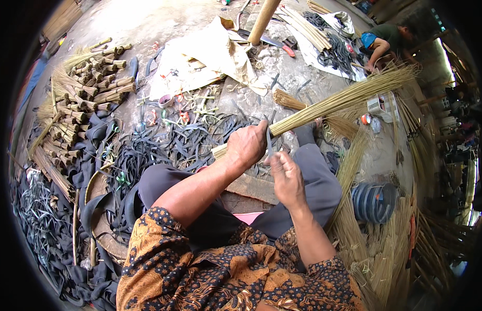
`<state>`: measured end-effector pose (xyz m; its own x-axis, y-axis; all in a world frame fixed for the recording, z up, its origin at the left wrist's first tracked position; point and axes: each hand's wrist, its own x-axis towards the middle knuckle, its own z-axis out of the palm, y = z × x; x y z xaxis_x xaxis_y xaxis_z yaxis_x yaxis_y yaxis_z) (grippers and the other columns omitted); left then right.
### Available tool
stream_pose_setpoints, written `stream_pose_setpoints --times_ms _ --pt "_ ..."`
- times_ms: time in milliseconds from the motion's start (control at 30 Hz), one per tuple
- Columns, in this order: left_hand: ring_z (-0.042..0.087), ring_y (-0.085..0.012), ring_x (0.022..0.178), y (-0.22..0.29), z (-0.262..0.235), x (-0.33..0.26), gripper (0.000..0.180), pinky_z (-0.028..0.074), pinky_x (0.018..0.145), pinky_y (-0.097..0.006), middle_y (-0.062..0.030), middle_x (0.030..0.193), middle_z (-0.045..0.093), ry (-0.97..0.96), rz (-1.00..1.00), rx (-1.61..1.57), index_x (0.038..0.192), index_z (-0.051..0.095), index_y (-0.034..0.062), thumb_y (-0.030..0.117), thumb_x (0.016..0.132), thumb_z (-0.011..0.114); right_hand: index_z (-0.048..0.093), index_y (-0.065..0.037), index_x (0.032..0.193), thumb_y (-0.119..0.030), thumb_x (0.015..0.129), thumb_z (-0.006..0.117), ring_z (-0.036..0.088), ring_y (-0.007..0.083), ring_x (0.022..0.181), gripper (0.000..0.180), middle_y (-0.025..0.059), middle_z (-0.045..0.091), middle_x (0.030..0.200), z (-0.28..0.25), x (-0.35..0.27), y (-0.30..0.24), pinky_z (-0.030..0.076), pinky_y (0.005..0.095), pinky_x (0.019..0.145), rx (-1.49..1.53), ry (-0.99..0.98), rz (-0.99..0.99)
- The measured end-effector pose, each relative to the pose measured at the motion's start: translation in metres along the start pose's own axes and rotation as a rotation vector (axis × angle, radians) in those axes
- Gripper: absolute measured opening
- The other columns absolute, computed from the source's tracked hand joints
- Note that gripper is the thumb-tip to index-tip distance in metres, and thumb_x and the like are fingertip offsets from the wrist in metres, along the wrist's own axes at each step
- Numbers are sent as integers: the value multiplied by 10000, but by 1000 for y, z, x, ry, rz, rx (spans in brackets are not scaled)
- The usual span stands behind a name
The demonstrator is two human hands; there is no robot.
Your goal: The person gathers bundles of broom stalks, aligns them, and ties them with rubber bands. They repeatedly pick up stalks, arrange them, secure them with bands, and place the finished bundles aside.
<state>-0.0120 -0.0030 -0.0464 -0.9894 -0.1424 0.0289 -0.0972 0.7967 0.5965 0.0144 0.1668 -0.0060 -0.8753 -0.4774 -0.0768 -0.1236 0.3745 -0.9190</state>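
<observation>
A long bundle of thin straw-like sticks [334, 106] slants up to the right in front of me. My left hand [247, 142] is closed around it near its cut end, which sticks out below the fist. Just past that fist, a narrow grey rubber strip [269, 141] passes over the bundle and runs down to my right hand [287, 179]. The fingers of that hand are pinched on the strip, slightly blurred. A shorter bundle [289, 99] lies on the floor behind the held one. Under my hands, between my legs, sits a wooden board [251, 187].
Tied bundles [90, 88] are piled at the left, beside heaped black rubber strips [168, 142]. A pale sheet [199, 57] and a red-handled knife [274, 42] lie ahead, near a wooden post [263, 20]. Loose sticks [350, 249] and a ribbed plastic container [374, 202] are at right. Another person [388, 41] crouches far right.
</observation>
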Motion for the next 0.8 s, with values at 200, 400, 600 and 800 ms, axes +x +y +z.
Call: stream_pose_setpoints --times_ms 200,400,600,800 --pt "740 -363 810 3 -37 14 442 570 781 -480 -232 865 737 -256 -144 -210 1090 678 24 401 886 784 626 -58 960 -314 1099 530 672 194 681 307 107 685 774 -32 -34 -3 503 354 622 -234 5 -115" --pt "582 -142 631 31 -55 -16 243 512 627 -355 -76 679 648 -575 109 -697 915 716 3 211 794 743 642 -35 996 -207 1044 603 683 301 736 182 130 681 817 -75 -14 36 519 387 675 -352 14 -43" --pt "586 -108 607 39 -51 -19 382 466 570 -276 2 717 608 -1213 47 -1081 978 679 25 373 909 820 679 -23 1046 -115 939 695 703 312 855 142 148 699 1004 -72 18 28 541 431 735 -278 -20 -636" --pt "728 -396 797 24 -24 -12 508 563 737 -483 -242 839 723 -444 77 -317 929 665 -18 480 897 759 687 11 1162 -239 1061 582 671 139 654 290 100 736 863 -84 7 -25 541 303 602 -397 -190 96"
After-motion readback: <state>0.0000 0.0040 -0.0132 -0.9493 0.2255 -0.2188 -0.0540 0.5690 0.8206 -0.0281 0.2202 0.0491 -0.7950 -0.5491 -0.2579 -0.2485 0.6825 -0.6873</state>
